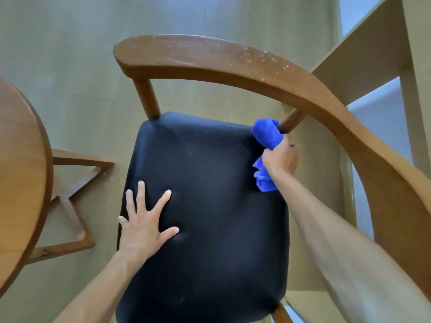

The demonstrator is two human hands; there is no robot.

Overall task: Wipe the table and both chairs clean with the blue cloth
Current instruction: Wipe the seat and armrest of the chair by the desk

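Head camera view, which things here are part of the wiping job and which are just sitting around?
Part of the job:
blue cloth, gripped by the right hand
chair, left hand flat on its black seat
round table

Just around:
light wooden shelf unit
floor

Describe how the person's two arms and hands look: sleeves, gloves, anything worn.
Both forearms are bare as far as the frame shows, with no sleeves in view. The left hand and right hand wear no gloves. No rings, watch or bands are visible on either.
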